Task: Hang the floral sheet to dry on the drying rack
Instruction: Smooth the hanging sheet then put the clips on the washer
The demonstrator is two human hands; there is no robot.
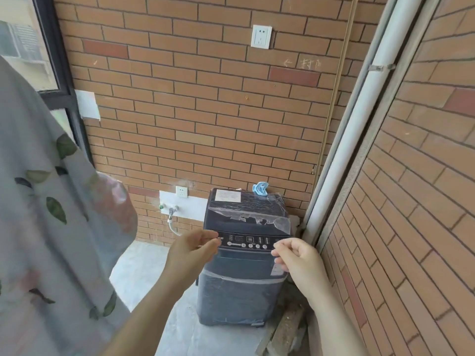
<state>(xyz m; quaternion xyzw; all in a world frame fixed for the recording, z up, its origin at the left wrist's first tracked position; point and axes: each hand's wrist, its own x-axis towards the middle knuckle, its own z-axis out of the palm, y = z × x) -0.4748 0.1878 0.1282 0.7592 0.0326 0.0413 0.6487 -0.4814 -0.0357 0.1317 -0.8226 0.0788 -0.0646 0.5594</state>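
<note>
The floral sheet (43,201), pale grey with green leaves and faint pink blooms, hangs down the left side of the view; what it hangs from is above the frame. My left hand (195,249) is held out in front of me, to the right of the sheet and apart from it, fingers loosely bent and holding nothing. My right hand (295,255) is level with it, fingers lightly curled, also empty. Both hands are in front of the washing machine's control panel. No drying rack shows.
A dark top-loading washing machine (244,278) wrapped in plastic film stands against the brick wall (205,111), a blue clip (260,189) on its lid. A tap with hose (171,214) is left of it. A white pipe (359,119) runs down the right corner. Window frame (59,73) at left.
</note>
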